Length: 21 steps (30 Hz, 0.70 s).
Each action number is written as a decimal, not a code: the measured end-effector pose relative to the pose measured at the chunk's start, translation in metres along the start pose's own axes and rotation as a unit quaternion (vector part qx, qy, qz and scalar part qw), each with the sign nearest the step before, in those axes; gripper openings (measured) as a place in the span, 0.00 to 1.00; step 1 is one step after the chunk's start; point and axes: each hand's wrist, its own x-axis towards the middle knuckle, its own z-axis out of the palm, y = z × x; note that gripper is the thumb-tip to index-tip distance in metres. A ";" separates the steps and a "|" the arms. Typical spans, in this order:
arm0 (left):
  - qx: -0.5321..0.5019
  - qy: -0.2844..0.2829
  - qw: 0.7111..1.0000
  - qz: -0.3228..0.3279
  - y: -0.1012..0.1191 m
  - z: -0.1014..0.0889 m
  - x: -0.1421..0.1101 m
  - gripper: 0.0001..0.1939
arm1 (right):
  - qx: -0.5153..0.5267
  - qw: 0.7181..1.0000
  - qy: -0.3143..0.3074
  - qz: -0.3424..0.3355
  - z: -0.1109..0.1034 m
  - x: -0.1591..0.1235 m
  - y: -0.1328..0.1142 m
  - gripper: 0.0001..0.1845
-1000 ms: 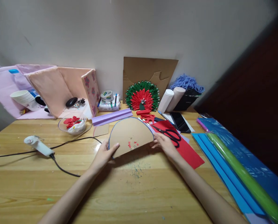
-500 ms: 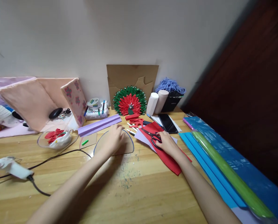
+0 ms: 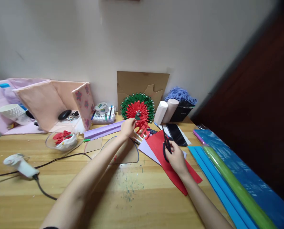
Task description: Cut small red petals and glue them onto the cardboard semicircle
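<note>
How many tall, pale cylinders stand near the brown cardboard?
2: a white cylinder on the left, and a pinkish cylinder beside it on the right, next to a black object. Others may be hidden behind.

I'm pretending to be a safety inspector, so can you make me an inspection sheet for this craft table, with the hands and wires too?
Surface: wooden table, with blue-green marks near the middle.
Job's things: scissors over a red sheet; red scraps; half-round cardboard, partly hidden.
Clutter: purple strip, clear bowl with red pieces, green roll.
Hands: right hand holds the scissors; left hand is at the red scraps, grip unclear.
Cables: black cable from the white tool; another black cable runs past it.
Surroundings: grey wall behind, dark brown panel at right.
Other people: nothing seen.
</note>
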 end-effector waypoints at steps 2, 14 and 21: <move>-0.005 0.037 0.999 -0.019 -0.007 -0.032 -0.010 0.14 | 0.060 0.998 -0.021 0.025 0.005 -0.004 0.003 0.15; 0.210 0.293 0.865 -0.347 -0.093 -0.230 -0.123 0.16 | 0.137 0.965 -0.216 -0.051 0.123 -0.008 -0.082 0.15; 0.255 0.218 0.839 -0.428 -0.140 -0.223 -0.121 0.15 | 0.113 0.952 -0.273 -0.086 0.154 -0.016 -0.113 0.11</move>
